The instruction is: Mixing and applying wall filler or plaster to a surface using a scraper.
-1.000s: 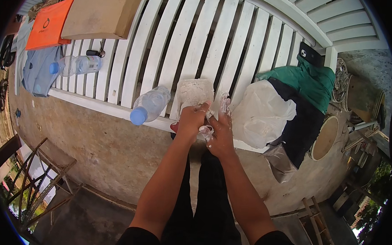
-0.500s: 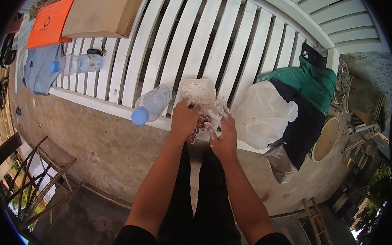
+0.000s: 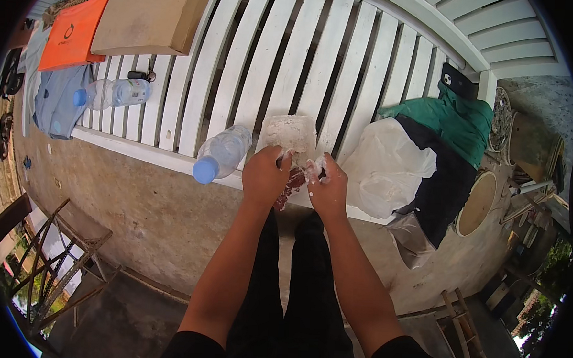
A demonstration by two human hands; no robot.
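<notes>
Both my hands are together over the bench's front edge. My left hand (image 3: 266,178) is curled into a pinch, its fingertips turned toward the right hand. Close beside it, my right hand (image 3: 329,189) pinches with thumb and forefinger, white powder caked on its fingers. What either pinch holds is too small to make out. Below and between the hands lies a dark red piece dusted with white (image 3: 291,184); its kind I cannot tell. Just beyond them, a shallow rectangular white tray (image 3: 289,122) coated with white powder rests on the slats.
A blue-capped bottle (image 3: 226,151) lies left of the tray, a crumpled white plastic bag (image 3: 391,168) right of it. Green cloth (image 3: 454,126) and dark cloth (image 3: 447,187) hang farther right. Another bottle (image 3: 119,94), an orange box (image 3: 74,35) and a cardboard box (image 3: 149,19) are at far left.
My right hand's spread fingers have closed into a pinch. My left hand has shifted slightly left, its fingertips now facing the right hand. The tray and bottles have stayed put.
</notes>
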